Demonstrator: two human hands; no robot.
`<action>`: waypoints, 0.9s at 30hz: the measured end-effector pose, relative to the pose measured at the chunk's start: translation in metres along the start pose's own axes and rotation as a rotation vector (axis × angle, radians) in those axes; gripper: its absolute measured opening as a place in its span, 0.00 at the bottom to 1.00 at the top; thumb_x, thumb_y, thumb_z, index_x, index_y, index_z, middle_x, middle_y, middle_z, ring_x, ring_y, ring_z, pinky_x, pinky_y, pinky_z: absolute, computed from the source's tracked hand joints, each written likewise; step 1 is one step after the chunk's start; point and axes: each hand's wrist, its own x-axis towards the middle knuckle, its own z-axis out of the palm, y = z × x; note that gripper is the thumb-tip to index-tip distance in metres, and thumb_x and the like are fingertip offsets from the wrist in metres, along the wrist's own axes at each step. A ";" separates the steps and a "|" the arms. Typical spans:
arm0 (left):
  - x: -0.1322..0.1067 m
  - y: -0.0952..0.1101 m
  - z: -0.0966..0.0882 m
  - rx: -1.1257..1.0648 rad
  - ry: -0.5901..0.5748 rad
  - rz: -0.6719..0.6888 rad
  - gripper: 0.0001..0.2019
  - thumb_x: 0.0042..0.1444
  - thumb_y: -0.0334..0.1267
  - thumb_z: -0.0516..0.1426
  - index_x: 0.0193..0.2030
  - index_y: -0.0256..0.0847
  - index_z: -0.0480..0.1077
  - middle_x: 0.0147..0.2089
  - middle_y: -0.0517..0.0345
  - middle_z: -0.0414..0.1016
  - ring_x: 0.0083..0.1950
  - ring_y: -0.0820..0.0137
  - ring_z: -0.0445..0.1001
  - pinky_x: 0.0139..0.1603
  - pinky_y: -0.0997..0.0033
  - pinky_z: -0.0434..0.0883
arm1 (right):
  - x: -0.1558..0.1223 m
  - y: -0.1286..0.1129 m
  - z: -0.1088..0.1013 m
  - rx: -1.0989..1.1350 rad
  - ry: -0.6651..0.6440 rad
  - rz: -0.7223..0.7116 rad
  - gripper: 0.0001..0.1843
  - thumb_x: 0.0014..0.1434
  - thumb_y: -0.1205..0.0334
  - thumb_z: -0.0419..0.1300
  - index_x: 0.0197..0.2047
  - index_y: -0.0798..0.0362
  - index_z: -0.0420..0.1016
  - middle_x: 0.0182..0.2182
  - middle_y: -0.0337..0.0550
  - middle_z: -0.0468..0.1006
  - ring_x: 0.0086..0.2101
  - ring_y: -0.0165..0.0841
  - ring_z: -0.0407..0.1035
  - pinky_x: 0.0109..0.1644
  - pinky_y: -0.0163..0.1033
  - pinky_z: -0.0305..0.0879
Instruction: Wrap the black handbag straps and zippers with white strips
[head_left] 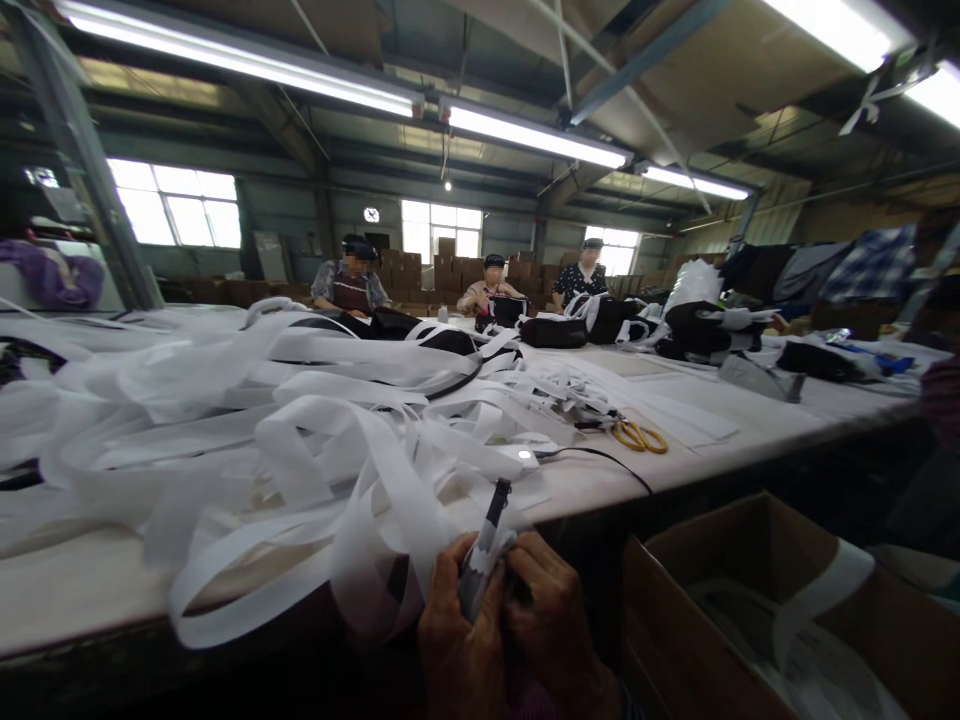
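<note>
My left hand (454,625) and my right hand (551,615) are close together at the table's near edge. Both are closed around a small black and white piece (486,545) that sticks up between them, its black tip pointing upward. A white strap runs from the piece into the big tangled heap of white straps (300,420) spread over the table (90,590) in front of me.
Yellow-handled scissors (639,436) lie on the table right of the heap, beside a black cord (600,458). An open cardboard box (750,610) with white straps stands below at the right. Black bags (555,330) pile at the far end, where three people sit.
</note>
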 end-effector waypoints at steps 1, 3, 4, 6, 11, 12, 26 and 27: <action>0.001 0.000 -0.001 0.015 0.006 0.022 0.19 0.58 0.50 0.64 0.51 0.43 0.74 0.50 0.53 0.79 0.50 0.59 0.78 0.54 0.63 0.72 | 0.002 -0.001 0.000 0.024 0.001 0.011 0.10 0.59 0.75 0.56 0.29 0.53 0.69 0.28 0.42 0.74 0.30 0.33 0.68 0.34 0.35 0.60; 0.004 0.000 -0.005 0.062 0.016 0.058 0.18 0.59 0.50 0.62 0.52 0.43 0.73 0.50 0.52 0.79 0.50 0.58 0.78 0.54 0.61 0.72 | 0.005 -0.006 0.001 0.062 0.005 0.031 0.11 0.59 0.76 0.57 0.28 0.53 0.68 0.27 0.40 0.73 0.29 0.32 0.67 0.33 0.34 0.60; 0.006 0.000 -0.007 0.090 0.014 0.066 0.18 0.60 0.50 0.62 0.52 0.43 0.73 0.49 0.51 0.79 0.49 0.57 0.78 0.53 0.60 0.73 | 0.006 -0.008 0.001 0.081 0.003 0.038 0.11 0.59 0.75 0.58 0.27 0.53 0.68 0.27 0.40 0.72 0.29 0.31 0.67 0.33 0.34 0.60; 0.008 0.001 -0.012 0.141 -0.001 0.061 0.19 0.59 0.51 0.62 0.52 0.41 0.72 0.47 0.49 0.79 0.47 0.56 0.78 0.51 0.59 0.73 | 0.009 -0.014 0.001 0.109 0.007 0.042 0.11 0.59 0.74 0.59 0.27 0.53 0.68 0.26 0.39 0.72 0.28 0.30 0.67 0.32 0.33 0.59; 0.009 0.012 -0.023 0.137 -0.001 0.013 0.21 0.58 0.53 0.63 0.51 0.40 0.71 0.44 0.53 0.78 0.43 0.61 0.76 0.46 0.65 0.74 | 0.015 -0.027 -0.006 0.095 0.010 0.011 0.10 0.59 0.73 0.59 0.27 0.53 0.69 0.25 0.38 0.69 0.28 0.30 0.65 0.32 0.33 0.58; 0.009 0.014 -0.024 0.117 -0.003 -0.001 0.21 0.58 0.53 0.63 0.51 0.41 0.71 0.44 0.54 0.78 0.43 0.62 0.76 0.44 0.67 0.74 | 0.016 -0.029 -0.008 0.090 0.007 0.008 0.10 0.58 0.74 0.59 0.27 0.53 0.69 0.25 0.38 0.69 0.28 0.29 0.65 0.32 0.33 0.59; 0.014 0.015 -0.031 -0.056 -0.117 -0.166 0.23 0.56 0.51 0.67 0.54 0.42 0.73 0.46 0.56 0.80 0.45 0.66 0.78 0.46 0.72 0.75 | 0.014 -0.034 -0.020 0.094 -0.156 0.088 0.08 0.65 0.72 0.60 0.33 0.54 0.75 0.31 0.41 0.74 0.33 0.32 0.68 0.38 0.36 0.62; 0.015 0.017 -0.033 -0.102 -0.134 -0.200 0.24 0.56 0.51 0.66 0.56 0.43 0.72 0.47 0.56 0.80 0.45 0.66 0.78 0.46 0.72 0.75 | 0.015 -0.035 -0.024 0.137 -0.156 0.109 0.07 0.66 0.70 0.61 0.34 0.53 0.76 0.31 0.41 0.74 0.34 0.32 0.69 0.38 0.36 0.63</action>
